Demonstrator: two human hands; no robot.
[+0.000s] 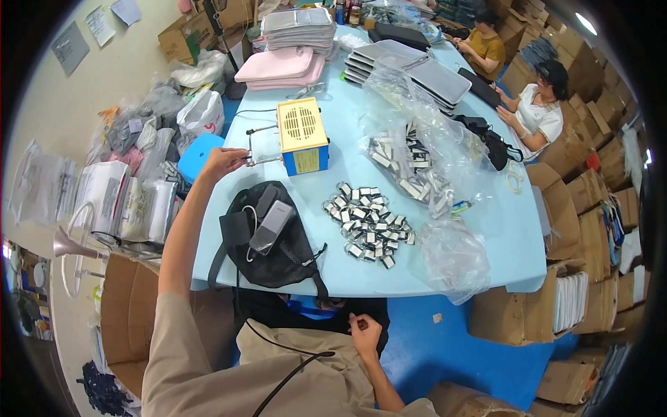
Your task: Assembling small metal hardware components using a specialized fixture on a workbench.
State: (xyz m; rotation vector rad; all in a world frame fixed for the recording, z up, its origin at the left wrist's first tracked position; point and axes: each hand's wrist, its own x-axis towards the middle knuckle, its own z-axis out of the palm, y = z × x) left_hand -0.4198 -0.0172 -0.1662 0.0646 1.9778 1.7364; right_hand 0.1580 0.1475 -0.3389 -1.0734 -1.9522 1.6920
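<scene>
My left hand [226,161] reaches out at the left of the table, fingertips pinched together at the thin metal arms [264,162] that stick out from a yellow and blue box-shaped device [301,135]. Whatever is in the pinch is too small to make out. Over my lap, below the table edge, my right hand [366,333] is closed with its fingers curled; its inside is hidden. Between me and the device lies a black drawstring bag [278,267] with a grey power bank [272,228] and a cable on it. Right of the bag is a pile of small white-and-black pieces with metal loops [368,221].
A clear plastic bag [455,254] and more such pieces lie right of the pile. Stacked grey cases [410,66] and pink cases [285,66] stand farther back. Two people sit along the right side. Cardboard boxes [514,313] crowd the right; bagged goods [149,132] line the left wall.
</scene>
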